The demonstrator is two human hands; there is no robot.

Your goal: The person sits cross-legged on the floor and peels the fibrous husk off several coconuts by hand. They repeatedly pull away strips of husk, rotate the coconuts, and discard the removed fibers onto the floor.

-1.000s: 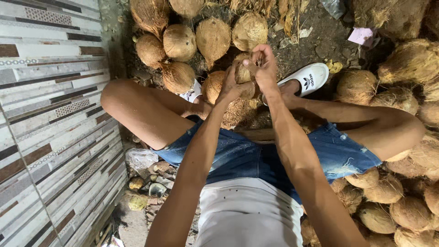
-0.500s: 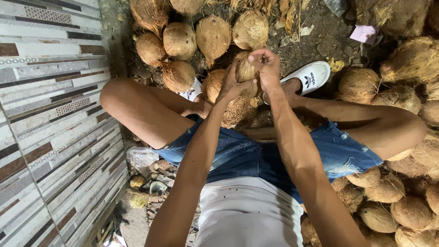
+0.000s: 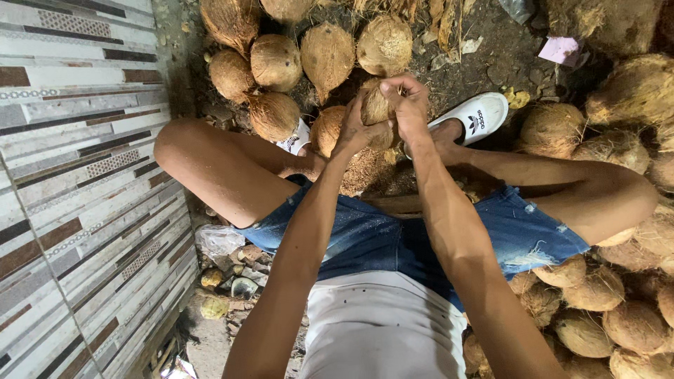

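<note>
I sit with my knees apart among husked coconuts. Both hands grip one brown fibrous coconut [image 3: 376, 107] held out between my legs. My left hand [image 3: 353, 132] clasps its left side from below. My right hand [image 3: 407, 105] is curled over its top and right side, fingers dug into the husk. Loose husk fibre [image 3: 361, 172] lies under the coconut, on the ground between my thighs. Much of the coconut is hidden by my fingers.
Several coconuts [image 3: 275, 62] are piled ahead on the dirt, and more coconuts [image 3: 597, 309] crowd the right side. A tiled wall [image 3: 77, 196] runs along the left. A white slipper [image 3: 477, 116] is on my right foot. Scraps and plastic [image 3: 225, 274] lie by the wall.
My right hand has shifted slightly on the coconut, from its upper right edge to curling over the top. The left hand keeps its grip. Legs and pile stay put.
</note>
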